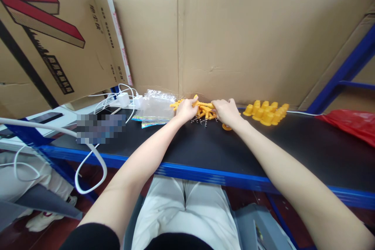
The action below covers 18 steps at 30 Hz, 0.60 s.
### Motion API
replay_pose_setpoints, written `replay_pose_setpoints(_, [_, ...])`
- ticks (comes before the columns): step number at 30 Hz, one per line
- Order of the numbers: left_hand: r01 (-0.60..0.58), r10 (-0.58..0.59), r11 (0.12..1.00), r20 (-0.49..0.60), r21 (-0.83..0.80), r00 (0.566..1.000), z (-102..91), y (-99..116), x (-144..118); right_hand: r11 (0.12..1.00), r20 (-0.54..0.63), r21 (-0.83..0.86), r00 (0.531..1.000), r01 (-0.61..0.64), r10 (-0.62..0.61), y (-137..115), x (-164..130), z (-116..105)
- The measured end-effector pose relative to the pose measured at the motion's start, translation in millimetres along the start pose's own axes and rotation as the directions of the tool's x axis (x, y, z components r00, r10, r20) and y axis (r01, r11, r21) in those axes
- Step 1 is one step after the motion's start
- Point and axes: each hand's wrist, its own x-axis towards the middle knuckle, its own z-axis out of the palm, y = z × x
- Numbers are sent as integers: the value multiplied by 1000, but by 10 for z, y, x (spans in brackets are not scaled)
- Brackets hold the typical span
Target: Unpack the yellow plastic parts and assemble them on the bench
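Observation:
Both my hands reach to the far side of the black table top (205,144), up against a cardboard wall. My left hand (185,110) pinches a yellow plastic stick at the left end of a pile of yellow plastic sticks (205,108). My right hand (225,111) rests curled over the right end of that pile; whether it grips a piece is hidden. Small metal springs (199,121) lie in front of the pile. A small orange ring (226,127) lies under my right wrist.
A group of yellow cup-shaped caps (267,111) stands to the right. Clear plastic bags (155,106) lie to the left, beside white chargers and cables (124,99). A red bag (351,124) lies at the far right. The cardboard wall (234,39) closes the back.

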Motion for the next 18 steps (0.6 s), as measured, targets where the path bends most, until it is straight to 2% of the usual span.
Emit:
replay_pose_setpoints(2, [54,-48,995,83,-78,995,20,-15,5,1000,8,-22,1000,14,-14,-6,-2,-17])
replay_pose_setpoints(4, [125,-98,985,210,-123,973,42,-23,-1,999,14,-37,999,33,-33,-10,-5,-36])
replay_pose_setpoints(6, [165,-128,981,309,-99,943,62,-22,-19,998,6,-55,999,41,-41,-13,-8,-53])
replay_pose_setpoints(7, [142,-116,988,318,-60,941,69,-19,-31,997,-3,-63,999,42,-42,-14,-9,-60])
replay_pose_setpoints(10, [-64,42,993,200,104,979,78,-11,-68,997,-31,-71,999,34,-37,-7,-10,-59])
replay_pose_setpoints(12, [-168,143,970,146,175,979,77,-15,-84,997,-39,-66,999,33,-35,3,-10,-42])
replay_pose_setpoints(18, [-187,159,955,133,231,978,70,-55,-75,998,2,-21,998,64,-64,2,-16,32])
